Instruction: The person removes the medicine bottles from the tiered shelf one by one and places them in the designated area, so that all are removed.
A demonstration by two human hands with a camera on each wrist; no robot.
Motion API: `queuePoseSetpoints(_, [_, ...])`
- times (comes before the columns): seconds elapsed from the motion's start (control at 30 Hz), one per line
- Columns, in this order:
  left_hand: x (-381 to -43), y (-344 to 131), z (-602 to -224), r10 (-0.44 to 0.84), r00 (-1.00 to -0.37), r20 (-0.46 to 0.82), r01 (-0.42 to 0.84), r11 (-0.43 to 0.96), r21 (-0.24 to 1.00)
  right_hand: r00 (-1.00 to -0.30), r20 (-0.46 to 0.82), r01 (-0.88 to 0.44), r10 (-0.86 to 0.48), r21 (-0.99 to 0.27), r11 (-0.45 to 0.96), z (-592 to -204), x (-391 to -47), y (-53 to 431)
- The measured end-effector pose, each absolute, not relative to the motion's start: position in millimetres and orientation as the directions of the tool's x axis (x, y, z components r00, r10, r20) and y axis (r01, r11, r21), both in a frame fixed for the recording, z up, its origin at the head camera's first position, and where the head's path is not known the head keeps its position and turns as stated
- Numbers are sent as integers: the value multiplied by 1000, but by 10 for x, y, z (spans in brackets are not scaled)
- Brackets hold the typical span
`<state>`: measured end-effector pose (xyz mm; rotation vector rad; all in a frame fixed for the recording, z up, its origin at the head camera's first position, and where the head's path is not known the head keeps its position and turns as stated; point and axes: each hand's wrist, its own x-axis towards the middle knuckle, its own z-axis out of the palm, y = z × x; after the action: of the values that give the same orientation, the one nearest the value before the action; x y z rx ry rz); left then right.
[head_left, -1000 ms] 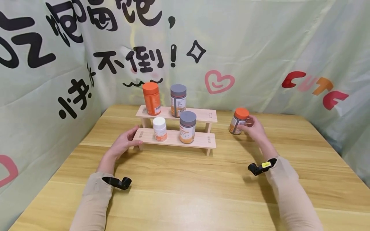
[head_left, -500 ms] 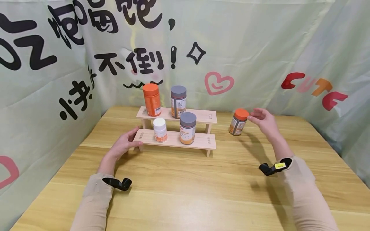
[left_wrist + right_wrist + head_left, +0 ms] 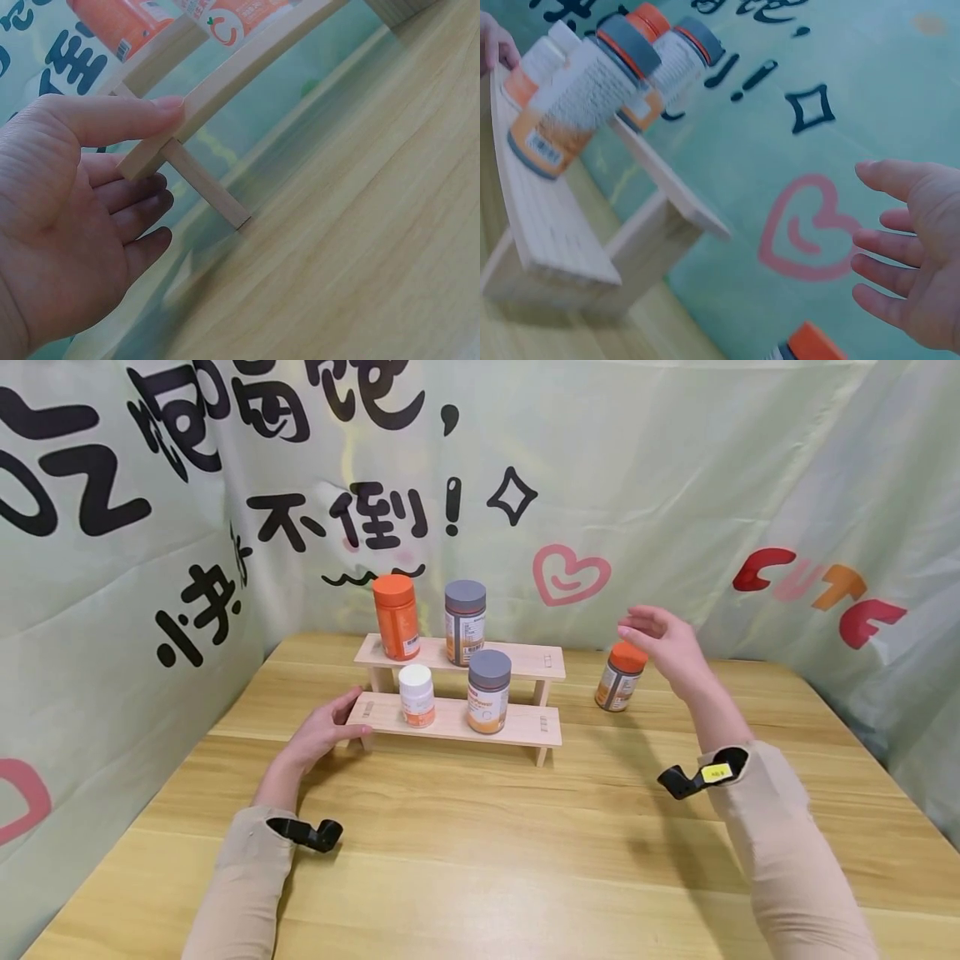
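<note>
A pale wooden two-step display rack [image 3: 450,717] stands on the table. My left hand [image 3: 321,733] grips the left end of its lower step, thumb on top and fingers underneath, as the left wrist view shows. On the lower step are a white-capped bottle [image 3: 417,696] and a grey-capped bottle [image 3: 488,693]. The upper step bears an orange bottle [image 3: 397,618] and another grey-capped bottle [image 3: 465,622]. To the right of the rack, a dark bottle with an orange cap [image 3: 621,678] stands upright on the table. My right hand [image 3: 669,647] hovers above and beside that cap, holding nothing, fingers spread in the right wrist view.
The wooden table [image 3: 450,860] extends toward me and to both sides. A pale green cloth [image 3: 675,460] printed with lettering and hearts hangs behind the table and along its left and right sides.
My right hand has let go of the orange-capped bottle, drawn back to the right, then risen above its cap. The bottle stays in place. My left hand keeps its grip on the rack.
</note>
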<state>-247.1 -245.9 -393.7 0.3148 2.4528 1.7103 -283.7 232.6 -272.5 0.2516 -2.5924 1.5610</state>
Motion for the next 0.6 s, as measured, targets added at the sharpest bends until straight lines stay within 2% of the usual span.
queuePoseSetpoints(0.6, [-2495, -2453, -3946, 244, -970, 13, 93, 322, 942, -939, 200, -300, -279, -873, 385, -2554, -3076, 1595])
